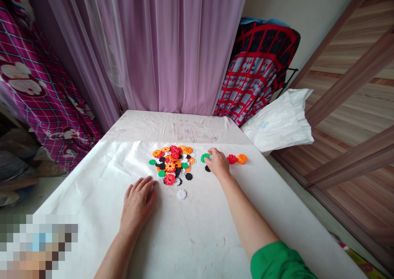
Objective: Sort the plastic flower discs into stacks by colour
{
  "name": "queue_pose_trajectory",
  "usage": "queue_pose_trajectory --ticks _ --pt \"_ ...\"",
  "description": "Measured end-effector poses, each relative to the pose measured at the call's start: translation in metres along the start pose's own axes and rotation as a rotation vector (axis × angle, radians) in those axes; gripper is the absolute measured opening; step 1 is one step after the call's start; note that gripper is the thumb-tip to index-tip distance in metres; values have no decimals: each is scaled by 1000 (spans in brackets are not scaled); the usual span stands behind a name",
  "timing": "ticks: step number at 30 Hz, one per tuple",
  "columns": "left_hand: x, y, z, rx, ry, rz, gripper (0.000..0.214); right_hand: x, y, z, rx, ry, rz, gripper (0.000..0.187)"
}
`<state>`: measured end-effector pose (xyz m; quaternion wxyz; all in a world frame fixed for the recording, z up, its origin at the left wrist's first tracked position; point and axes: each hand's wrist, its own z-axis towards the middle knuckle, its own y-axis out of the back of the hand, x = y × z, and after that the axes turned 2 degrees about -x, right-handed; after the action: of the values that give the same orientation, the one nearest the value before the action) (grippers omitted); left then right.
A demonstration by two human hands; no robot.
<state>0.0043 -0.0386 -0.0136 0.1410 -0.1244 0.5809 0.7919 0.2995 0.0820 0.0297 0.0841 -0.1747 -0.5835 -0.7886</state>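
A heap of plastic snowflake discs (170, 166) in red, orange, green, black and white lies mid-table. My right hand (218, 162) is to the right of the heap, thumb and forefinger closed on the edge of a green disc (205, 157). Just under that hand a black disc (207, 168) shows in part. Red discs (232, 159) and orange discs (242, 159) sit past its far side. On the left, my left hand (140, 199) rests palm down on the cloth, fingers stretched out and holding nothing. One white disc (182, 194) lies apart, in front of the heap.
A white cloth (191, 238) covers the table. Beyond its far edge hang purple curtains (184, 49). At the right back are a white bag (280, 121) and a red-and-black patterned cover (255, 65). Wooden doors (353, 106) stand at the right.
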Motion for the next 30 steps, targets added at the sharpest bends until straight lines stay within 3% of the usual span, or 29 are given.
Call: queue_pose_trajectory --ticks 7,13,18,21,26,30 --pt "2 -1 0 8 -6 4 38 -9 -4 3 15 17 65 25" --pt "-1 1 1 23 5 5 38 -17 7 -26 21 31 13 20" --pt "-1 1 2 20 2 13 38 8 -10 -67 134 121 152 18" --pt "-1 1 2 10 -6 15 38 27 -22 -82 130 190 180 23" --pt "-1 1 2 12 -8 8 39 44 -33 -86 107 189 97 16" --pt "-1 -1 1 -11 -8 8 37 37 -34 -80 75 159 118 15"
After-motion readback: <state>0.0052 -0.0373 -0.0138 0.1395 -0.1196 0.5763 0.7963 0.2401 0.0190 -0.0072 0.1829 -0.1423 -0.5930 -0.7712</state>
